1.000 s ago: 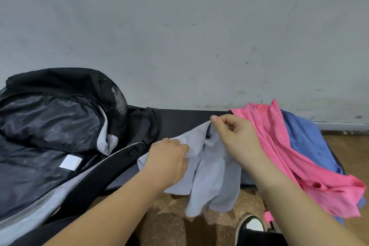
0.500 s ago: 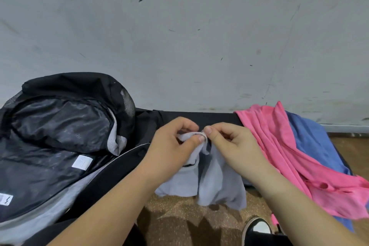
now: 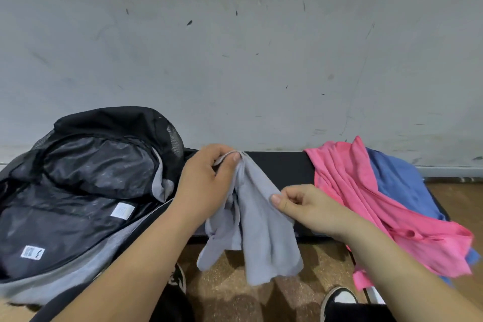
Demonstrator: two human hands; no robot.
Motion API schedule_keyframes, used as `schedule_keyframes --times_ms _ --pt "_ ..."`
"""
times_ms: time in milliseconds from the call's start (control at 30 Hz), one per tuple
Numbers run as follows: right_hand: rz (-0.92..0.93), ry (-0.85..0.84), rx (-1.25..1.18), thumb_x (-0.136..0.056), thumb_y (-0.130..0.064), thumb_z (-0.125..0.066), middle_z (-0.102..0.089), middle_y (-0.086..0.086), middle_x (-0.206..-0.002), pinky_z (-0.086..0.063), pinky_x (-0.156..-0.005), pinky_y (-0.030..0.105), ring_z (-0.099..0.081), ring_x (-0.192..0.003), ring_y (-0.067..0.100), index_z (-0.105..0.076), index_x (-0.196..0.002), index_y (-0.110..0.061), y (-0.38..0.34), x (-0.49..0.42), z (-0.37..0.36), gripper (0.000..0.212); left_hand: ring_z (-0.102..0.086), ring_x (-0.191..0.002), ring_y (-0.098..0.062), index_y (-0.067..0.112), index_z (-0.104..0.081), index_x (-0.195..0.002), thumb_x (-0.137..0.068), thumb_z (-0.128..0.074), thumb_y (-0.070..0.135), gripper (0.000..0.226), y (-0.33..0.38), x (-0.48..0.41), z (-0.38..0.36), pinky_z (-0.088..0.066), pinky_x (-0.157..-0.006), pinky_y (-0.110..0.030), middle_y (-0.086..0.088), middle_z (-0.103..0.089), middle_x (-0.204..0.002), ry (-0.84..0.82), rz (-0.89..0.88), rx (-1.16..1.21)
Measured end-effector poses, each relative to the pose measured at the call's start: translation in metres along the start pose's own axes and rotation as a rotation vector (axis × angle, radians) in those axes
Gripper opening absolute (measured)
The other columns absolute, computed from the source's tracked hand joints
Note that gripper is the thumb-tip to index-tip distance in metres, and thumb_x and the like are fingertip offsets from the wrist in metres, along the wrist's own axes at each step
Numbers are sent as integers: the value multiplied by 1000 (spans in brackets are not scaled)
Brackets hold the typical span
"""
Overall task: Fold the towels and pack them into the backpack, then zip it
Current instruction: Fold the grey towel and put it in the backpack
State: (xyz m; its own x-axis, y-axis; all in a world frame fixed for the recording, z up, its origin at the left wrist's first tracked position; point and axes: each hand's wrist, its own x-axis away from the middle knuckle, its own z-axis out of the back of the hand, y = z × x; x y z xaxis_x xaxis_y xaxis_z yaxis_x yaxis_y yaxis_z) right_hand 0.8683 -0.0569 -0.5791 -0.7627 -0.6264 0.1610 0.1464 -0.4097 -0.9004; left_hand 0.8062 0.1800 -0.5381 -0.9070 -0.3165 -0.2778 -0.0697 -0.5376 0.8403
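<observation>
Both hands hold the grey towel [image 3: 264, 238] over the middle of the bench [image 3: 277, 167]. The left hand [image 3: 206, 185] pinches the bunched top of the towel between thumb and curled fingers, near the back edge of the bench. The right hand [image 3: 311, 206] is lower and more to the front, and its thumb and forefinger pinch the right border of the same towel. The other fingers of this hand are curled in. From these two grips the towel hangs in loose folds, not yet folded flat. Its lower part goes down past the front edge of the bench and hangs above the brown floor [image 3: 230, 287]. The black backpack [image 3: 78, 191] lies at the left end of the bench, just beside the left hand. It is wide open, so its dark shiny lining and grey trim are visible. Two white labels [image 3: 122, 210] are sewn inside it. At the right end of the bench a pink towel [image 3: 366, 204] lies crumpled on top of a blue towel [image 3: 400, 185]. Both of them fall over the front edge there. The pink towel is near the right hand, but whether it touches the wrist cannot be told. A black and white shoe [image 3: 339, 298] stands on the floor below the right arm. Behind the bench rises a grey wall [image 3: 235, 60] with small dark marks.
</observation>
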Motion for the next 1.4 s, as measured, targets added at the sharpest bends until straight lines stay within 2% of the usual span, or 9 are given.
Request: schedule_keyframes --times_ms 200,300,467,633,800,933,1067,1267,1400 --pt "9 22 118 -104 -26 -60 -56 -9 -68 -45 -65 26 -50 -64 3 -63 -84 -5 4 27 5 30 -63 -93 8 30 -71 -94 -102 -63 23 14 14 7 38 -42 -79 -3 16 -70 -95 237 -17 12" --pt "101 310 188 -102 -27 -63 -67 0 -76 -49 -71 35 -58 -69 8 -69 -85 -18 -4 29 -1 20 -66 -96 4 26 -78 -95 -101 -68 24 12 18 8 45 -47 -82 -8 17 -74 -95 83 -65 -49" --pt "241 608 197 -97 -25 -71 -76 -21 -98 -52 -89 19 -68 -99 -1 -81 -102 -28 -37 22 -9 12 -71 -94 -1 28 -80 -95 -96 -74 20 10 36 7 31 -50 -80 -11 17 -77 -95 -290 -103 39" --pt "251 526 -57 -91 -16 -78 -80 -9 -90 -57 -85 24 -73 -93 5 -83 -91 -20 -69 19 -19 7 -68 -95 -8 34 -74 -96 -90 -80 26 11 28 8 13 -53 -83 -22 14 -71 -100 -354 -124 44" --pt "301 374 -185 -91 -16 -78 -81 -3 -93 -60 -87 30 -76 -92 15 -83 -95 -16 -80 1 -19 7 -68 -89 -2 37 -68 -124 -92 -78 28 35 20 -1 11 -52 -79 -17 23 -74 -106 -379 -55 86" --pt "174 286 -157 -82 -37 -87 -67 0 -72 -49 -65 36 -60 -67 17 -77 -100 -21 -60 -18 -10 26 -70 -94 4 26 -79 -101 -96 -74 23 8 11 -15 21 -50 -79 -10 18 -77 -94 -135 -73 23" --pt "48 22 37 -93 -36 -77 -54 0 -70 -40 -61 31 -51 -66 11 -63 -80 3 -41 -20 0 44 -68 -101 5 23 -79 -105 -98 -71 22 10 4 -25 36 -52 -88 -13 18 -77 -102 120 16 62" --pt "43 368 -213 -91 -20 -78 -64 0 -65 -45 -58 25 -59 -60 11 -68 -75 -3 -43 -12 10 24 -68 -96 2 25 -76 -104 -92 -80 27 14 -4 -15 45 -56 -86 -19 16 -74 -96 118 96 -14" --pt "35 566 -373 -81 -19 -87 -71 7 -71 -53 -59 26 -68 -65 14 -67 -80 0 -55 -5 0 27 -66 -79 -7 21 -72 -80 -86 -85 32 18 -8 -10 46 -55 -73 -28 7 -72 -82 101 148 -175"
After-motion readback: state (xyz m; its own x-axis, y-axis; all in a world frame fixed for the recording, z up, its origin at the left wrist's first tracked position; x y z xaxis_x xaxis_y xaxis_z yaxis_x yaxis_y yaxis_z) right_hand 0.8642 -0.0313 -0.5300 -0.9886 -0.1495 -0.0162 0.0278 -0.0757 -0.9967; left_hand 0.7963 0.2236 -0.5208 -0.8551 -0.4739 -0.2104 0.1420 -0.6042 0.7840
